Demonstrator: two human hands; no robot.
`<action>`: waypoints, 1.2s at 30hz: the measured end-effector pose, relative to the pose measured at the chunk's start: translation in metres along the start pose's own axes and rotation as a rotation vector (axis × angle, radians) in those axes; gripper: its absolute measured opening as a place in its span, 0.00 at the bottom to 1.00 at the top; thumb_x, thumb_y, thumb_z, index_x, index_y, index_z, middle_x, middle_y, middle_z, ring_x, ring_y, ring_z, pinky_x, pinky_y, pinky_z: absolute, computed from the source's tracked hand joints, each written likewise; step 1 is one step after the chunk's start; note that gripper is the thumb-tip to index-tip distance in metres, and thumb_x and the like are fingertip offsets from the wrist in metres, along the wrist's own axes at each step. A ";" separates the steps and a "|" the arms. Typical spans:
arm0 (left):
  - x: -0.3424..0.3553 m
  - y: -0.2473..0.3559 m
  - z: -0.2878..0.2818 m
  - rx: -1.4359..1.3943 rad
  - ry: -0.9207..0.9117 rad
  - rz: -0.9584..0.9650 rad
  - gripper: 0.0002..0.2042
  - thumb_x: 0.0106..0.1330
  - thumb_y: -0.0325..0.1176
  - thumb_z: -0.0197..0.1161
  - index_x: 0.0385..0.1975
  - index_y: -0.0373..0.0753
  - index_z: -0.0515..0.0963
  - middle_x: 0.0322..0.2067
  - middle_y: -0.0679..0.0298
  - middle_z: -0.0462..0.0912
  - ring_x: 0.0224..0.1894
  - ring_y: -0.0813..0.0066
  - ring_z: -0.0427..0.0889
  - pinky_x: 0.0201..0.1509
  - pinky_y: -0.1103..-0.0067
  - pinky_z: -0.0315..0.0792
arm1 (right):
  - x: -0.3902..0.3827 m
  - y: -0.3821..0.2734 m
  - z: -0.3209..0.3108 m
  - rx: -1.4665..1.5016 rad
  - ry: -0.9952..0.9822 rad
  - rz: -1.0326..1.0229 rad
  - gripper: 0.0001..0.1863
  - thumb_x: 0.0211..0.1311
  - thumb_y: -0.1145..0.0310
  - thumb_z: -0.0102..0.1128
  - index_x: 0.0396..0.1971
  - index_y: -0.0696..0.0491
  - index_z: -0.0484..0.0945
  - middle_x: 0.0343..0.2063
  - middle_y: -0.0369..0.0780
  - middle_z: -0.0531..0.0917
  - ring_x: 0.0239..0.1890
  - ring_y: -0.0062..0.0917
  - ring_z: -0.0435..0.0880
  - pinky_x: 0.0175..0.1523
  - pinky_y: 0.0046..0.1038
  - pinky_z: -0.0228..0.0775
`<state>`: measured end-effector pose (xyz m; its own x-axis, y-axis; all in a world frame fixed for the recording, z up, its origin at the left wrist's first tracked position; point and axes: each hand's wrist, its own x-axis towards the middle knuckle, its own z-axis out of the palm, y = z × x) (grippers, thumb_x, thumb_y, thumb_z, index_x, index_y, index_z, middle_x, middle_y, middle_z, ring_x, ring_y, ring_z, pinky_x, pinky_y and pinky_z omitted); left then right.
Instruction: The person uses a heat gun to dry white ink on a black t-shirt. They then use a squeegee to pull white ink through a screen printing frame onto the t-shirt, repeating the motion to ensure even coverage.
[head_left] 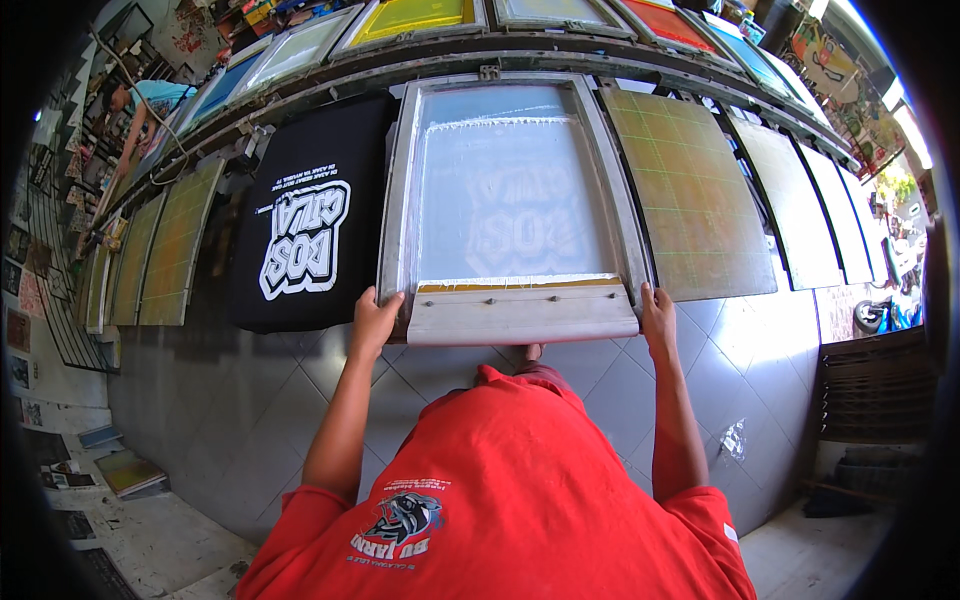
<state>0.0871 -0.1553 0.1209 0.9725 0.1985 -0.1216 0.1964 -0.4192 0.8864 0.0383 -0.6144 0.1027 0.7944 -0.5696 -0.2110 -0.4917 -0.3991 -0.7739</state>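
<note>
A silkscreen frame (612, 190) with pale metal sides lies lengthwise in front of me. Its translucent mesh (500, 200) carries faint reversed lettering and white ink along both ends. Across its near end runs a wide pale bar with several bolts (520, 312), perhaps a squeegee. My left hand (377, 322) is closed round the near left corner of the frame, thumb on top. Closed at the near right corner is my right hand (658, 318); its underside fingers are partly hidden. Left of the frame, a black T-shirt (325, 140) with a white print lies stretched on a board.
Bare brownish boards with green grid lines stand to the right (690, 190) and left (180, 250). A rail (490, 72) runs behind, with more screens beyond, one yellow (415, 15). Grey floor tiles (740, 350) lie below, with a crumpled clear wrapper (734, 440).
</note>
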 end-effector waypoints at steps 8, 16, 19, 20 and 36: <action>0.012 -0.031 0.002 0.001 -0.056 -0.071 0.18 0.61 0.42 0.62 0.36 0.29 0.76 0.31 0.54 0.81 0.34 0.69 0.79 0.40 0.72 0.71 | 0.012 0.009 0.012 0.022 -0.051 -0.030 0.29 0.66 0.47 0.47 0.33 0.64 0.75 0.25 0.52 0.79 0.30 0.43 0.78 0.39 0.39 0.66; 0.022 -0.021 0.006 0.040 -0.034 -0.142 0.28 0.65 0.53 0.55 0.38 0.26 0.76 0.32 0.51 0.82 0.37 0.64 0.80 0.41 0.71 0.70 | 0.028 -0.011 0.013 -0.153 -0.056 -0.045 0.37 0.68 0.41 0.36 0.36 0.67 0.77 0.35 0.61 0.79 0.43 0.54 0.78 0.49 0.43 0.66; 0.024 -0.022 -0.002 0.132 0.013 -0.089 0.30 0.66 0.55 0.52 0.35 0.24 0.77 0.30 0.48 0.81 0.35 0.61 0.80 0.40 0.69 0.70 | 0.012 -0.037 0.006 -0.142 -0.017 -0.068 0.38 0.68 0.41 0.35 0.32 0.67 0.77 0.31 0.62 0.78 0.42 0.57 0.77 0.48 0.44 0.66; 0.023 -0.012 -0.004 0.156 0.014 -0.075 0.30 0.66 0.55 0.52 0.34 0.23 0.77 0.29 0.47 0.81 0.35 0.60 0.80 0.40 0.69 0.70 | 0.007 -0.045 0.000 -0.136 -0.020 -0.057 0.38 0.68 0.41 0.35 0.31 0.67 0.77 0.31 0.62 0.78 0.41 0.57 0.77 0.47 0.44 0.66; -0.052 0.057 0.094 0.085 0.059 -0.069 0.27 0.67 0.54 0.52 0.29 0.29 0.73 0.25 0.50 0.77 0.31 0.61 0.77 0.37 0.68 0.68 | 0.049 0.016 -0.122 -0.011 0.054 -0.089 0.32 0.70 0.47 0.39 0.33 0.67 0.76 0.25 0.55 0.79 0.31 0.39 0.78 0.41 0.39 0.66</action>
<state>0.0591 -0.2724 0.1355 0.9479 0.2800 -0.1522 0.2747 -0.4757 0.8356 0.0261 -0.7360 0.1531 0.8145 -0.5698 -0.1090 -0.4247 -0.4576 -0.7812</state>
